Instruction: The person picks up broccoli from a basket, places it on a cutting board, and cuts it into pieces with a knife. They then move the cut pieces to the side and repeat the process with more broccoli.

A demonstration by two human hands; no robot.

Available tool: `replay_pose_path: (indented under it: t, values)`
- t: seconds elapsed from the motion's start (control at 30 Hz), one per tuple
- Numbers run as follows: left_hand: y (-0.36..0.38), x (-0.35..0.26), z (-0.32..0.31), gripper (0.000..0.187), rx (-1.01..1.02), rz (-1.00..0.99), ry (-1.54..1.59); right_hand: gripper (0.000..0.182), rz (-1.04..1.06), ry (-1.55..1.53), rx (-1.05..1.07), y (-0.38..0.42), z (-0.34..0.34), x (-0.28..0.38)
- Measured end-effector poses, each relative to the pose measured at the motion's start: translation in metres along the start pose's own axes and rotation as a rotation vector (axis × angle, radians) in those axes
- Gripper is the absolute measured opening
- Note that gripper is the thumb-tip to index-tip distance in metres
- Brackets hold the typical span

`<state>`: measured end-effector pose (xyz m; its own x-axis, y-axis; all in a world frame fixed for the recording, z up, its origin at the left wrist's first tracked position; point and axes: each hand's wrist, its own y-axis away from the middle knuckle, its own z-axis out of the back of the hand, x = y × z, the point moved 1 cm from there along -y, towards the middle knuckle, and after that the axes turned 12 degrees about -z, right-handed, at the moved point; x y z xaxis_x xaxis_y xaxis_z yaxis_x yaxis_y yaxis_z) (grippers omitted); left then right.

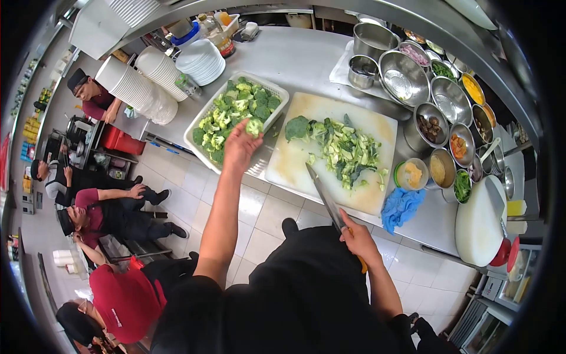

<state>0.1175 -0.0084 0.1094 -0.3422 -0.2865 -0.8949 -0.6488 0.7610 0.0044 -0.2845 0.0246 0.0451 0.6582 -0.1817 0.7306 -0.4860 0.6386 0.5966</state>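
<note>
My left hand (240,144) holds a broccoli floret (254,127) between its fingers, over the near right side of a white basket (283,97) filled with florets. In my right hand (359,239) is a knife (325,197) with an orange handle, its blade pointing up and left across the near edge of the white cutting board (289,162). Chopped broccoli stems and leaves (351,150) are spread over the board. A larger broccoli head (298,128) lies at the board's upper left.
A blue cloth (402,207) lies by the board's right corner. Metal bowls (404,76) and pots of ingredients crowd the right. Stacked white containers (127,82) and plates (199,62) stand at the upper left. Several people are at the left, one in a red shirt (127,304).
</note>
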Motion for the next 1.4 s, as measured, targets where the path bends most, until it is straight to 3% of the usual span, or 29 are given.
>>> replay_pose_path:
  t: [0.07, 0.1, 0.17, 0.2, 0.27, 0.3, 0.37, 0.47, 0.6, 0.67, 0.73, 0.77, 0.8, 0.87, 0.97, 1.0, 1.07, 1.17, 1.23, 1.27, 1.33, 1.37, 1.4]
  values:
    - [-0.016, -0.002, 0.004, 0.048, 0.085, -0.222, -0.191, 0.060, 0.153, 0.055, -0.094, -0.005, -0.004, -0.009]
    - [-0.016, 0.006, 0.005, 0.048, 0.093, -0.219, -0.189, 0.060, 0.150, 0.052, -0.101, -0.003, -0.004, -0.007]
    - [-0.005, 0.030, 0.005, 0.046, 0.383, -0.213, -0.600, 0.061, 0.102, 0.176, -0.143, 0.006, -0.004, 0.004]
    - [0.014, 0.047, -0.001, 0.043, 0.392, -0.213, -0.623, 0.061, 0.078, 0.164, -0.152, 0.013, -0.003, 0.012]
    - [0.035, 0.090, 0.006, 0.042, 0.443, -0.473, -0.822, 0.062, 0.121, 0.192, -0.218, 0.021, 0.001, 0.033]
    - [0.045, 0.097, 0.001, 0.042, 0.474, -0.462, -0.808, 0.064, 0.187, 0.145, -0.277, 0.019, -0.001, 0.031]
    - [0.067, 0.104, -0.008, 0.040, 0.396, -0.168, -0.512, 0.066, 0.203, 0.080, -0.358, 0.014, 0.000, 0.044]
    - [0.096, 0.093, -0.030, 0.040, 0.530, -0.050, -0.486, 0.069, 0.273, -0.070, -0.461, -0.001, 0.006, 0.074]
    - [0.126, 0.081, -0.058, 0.041, 0.615, -0.121, -0.390, 0.074, 0.363, -0.371, -0.451, -0.035, 0.005, 0.100]
    - [0.131, 0.082, -0.059, 0.042, 0.590, -0.160, -0.398, 0.078, 0.404, -0.330, -0.462, -0.050, 0.001, 0.096]
    - [0.136, 0.078, -0.062, 0.041, 0.549, -0.243, -0.352, 0.076, 0.258, -0.651, -0.307, -0.045, 0.002, 0.106]
    - [0.138, 0.083, -0.056, 0.040, 0.538, -0.132, -0.321, 0.074, 0.258, -0.664, -0.302, -0.047, 0.002, 0.104]
    - [0.142, 0.083, -0.057, 0.040, 0.517, -0.144, -0.328, 0.073, 0.232, -0.748, -0.295, -0.043, 0.003, 0.111]
    - [0.144, 0.084, -0.061, 0.039, 0.367, 0.060, -0.086, 0.072, 0.296, -0.765, -0.366, -0.048, -0.001, 0.111]
    - [0.129, 0.079, -0.048, 0.038, 0.233, 0.032, -0.163, 0.077, 0.299, -0.761, -0.615, -0.067, 0.002, 0.097]
    - [0.123, 0.079, -0.044, 0.036, 0.207, 0.023, -0.253, 0.077, 0.311, -0.760, -0.604, -0.067, 0.011, 0.100]
    - [0.089, 0.072, -0.028, 0.038, 0.178, -0.184, -0.559, 0.086, 0.301, -0.421, -0.762, -0.056, 0.030, 0.109]
    - [0.014, 0.034, -0.025, 0.031, 0.034, -0.592, -0.577, 0.089, 0.265, -0.333, -0.733, -0.054, 0.040, 0.096]
    - [-0.024, 0.001, -0.017, 0.032, -0.046, -0.746, -1.203, 0.086, 0.246, -0.281, -0.704, -0.050, 0.037, 0.086]
    - [-0.044, -0.002, -0.011, 0.029, -0.041, -0.918, -1.211, 0.083, 0.252, -0.268, -0.666, -0.050, 0.032, 0.078]
    - [-0.079, 0.008, 0.016, 0.024, 0.265, -0.758, -1.462, 0.079, 0.246, -0.257, -0.636, -0.041, 0.025, 0.067]
    - [-0.077, 0.010, 0.009, 0.024, 0.278, -0.759, -1.457, 0.076, 0.225, -0.204, -0.599, -0.036, 0.023, 0.064]
    - [-0.072, 0.008, -0.001, 0.020, 0.197, -0.930, -1.537, 0.074, 0.203, -0.153, -0.563, -0.031, 0.021, 0.061]
